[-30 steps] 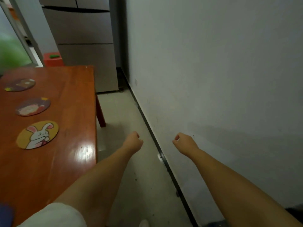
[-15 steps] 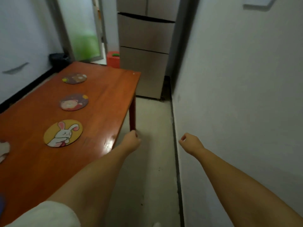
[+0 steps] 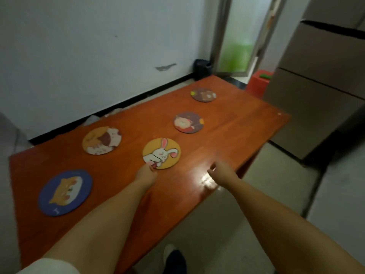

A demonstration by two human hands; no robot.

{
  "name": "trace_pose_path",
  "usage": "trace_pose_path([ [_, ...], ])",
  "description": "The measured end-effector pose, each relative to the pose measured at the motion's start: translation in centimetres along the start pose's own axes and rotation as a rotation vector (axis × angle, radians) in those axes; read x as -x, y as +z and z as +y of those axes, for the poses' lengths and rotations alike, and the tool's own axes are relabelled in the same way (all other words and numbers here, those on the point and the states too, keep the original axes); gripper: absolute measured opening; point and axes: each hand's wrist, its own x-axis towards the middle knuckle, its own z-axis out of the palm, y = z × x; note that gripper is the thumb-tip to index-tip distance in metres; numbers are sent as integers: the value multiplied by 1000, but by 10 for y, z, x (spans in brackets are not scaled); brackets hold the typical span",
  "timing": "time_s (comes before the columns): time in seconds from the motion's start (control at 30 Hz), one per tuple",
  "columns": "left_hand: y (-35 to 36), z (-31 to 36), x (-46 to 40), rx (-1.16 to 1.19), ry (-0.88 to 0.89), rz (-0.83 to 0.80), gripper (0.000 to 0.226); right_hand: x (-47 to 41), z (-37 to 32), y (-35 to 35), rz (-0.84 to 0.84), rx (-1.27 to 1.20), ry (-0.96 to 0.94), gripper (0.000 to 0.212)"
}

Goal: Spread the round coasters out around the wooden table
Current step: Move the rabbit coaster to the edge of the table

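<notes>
Five round coasters noted spread on wooden table (image 3: 227,135). Left hand (image 3: 147,173) curled, fingertips at near edge of rabbit coaster (image 3: 161,153); grip not discernible. Right hand (image 3: 220,170) loosely closed, empty, right of rabbit coaster.

Home dining corner: fridge (image 3: 320,91), wooden table (image 3: 227,135).

A white wall (image 3: 88,46) fills the upper left of the frame, with a scuffed patch (image 3: 165,67) and a black baseboard (image 3: 118,103) at its foot. A small black bin (image 3: 202,68) stands in the corner beside a doorway (image 3: 237,36) showing green. At upper right, a red stool (image 3: 258,83) sits beside a grey refrigerator (image 3: 320,80). A dark shoe (image 3: 175,260) rests on the pale floor (image 3: 266,194) at bottom centre.
</notes>
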Motion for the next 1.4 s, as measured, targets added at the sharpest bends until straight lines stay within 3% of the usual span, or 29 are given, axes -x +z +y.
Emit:
trace_pose_path([
  [0.13, -20, -3, -41, 58, -142, 46, 9, -61, -48, 12, -65, 19, -101, 32],
  [0.3, -27, 2, -86, 37, -332, 83, 34, -124, -83, 20, -119, 66, -141, 26],
  [0.37, -27, 5, -96, 38, -397, 65, 24, -143, -90, 24, -143, 90, -145, 25],
  [0.47, -23, 8, -108, 101, -471, 85, 27, -167, -98, 30, -214, 105, -139, 33],
  [0.57, -20, 16, -116, 178, -533, 112, 24, -189, -109, 39, -315, 124, -157, 22],
  [0.67, -15, 24, -117, 231, -602, 148, 21, -203, -120, 46, -391, 156, -138, 40],
  [0.77, -9, 26, -114, 287, -642, 181, 27, -211, -122, 44, -480, 171, -153, 29],
  [0.9, -3, 23, -102, 350, -663, 264, 48, -216, -126, 38, -564, 142, -263, 14],
  [1.13, -12, -7, -49, 548, -674, 335, 37, -171, -139, 55, -624, 140, -318, 16],
  [1.3, -13, -52, 6, 659, -698, 293, 30, -110, -124, 86, -656, 185, -354, 35],
  [1.4, -5, -78, 32, 652, -713, 287, 31, -83, -112, 104, -692, 217, -373, 28],
])
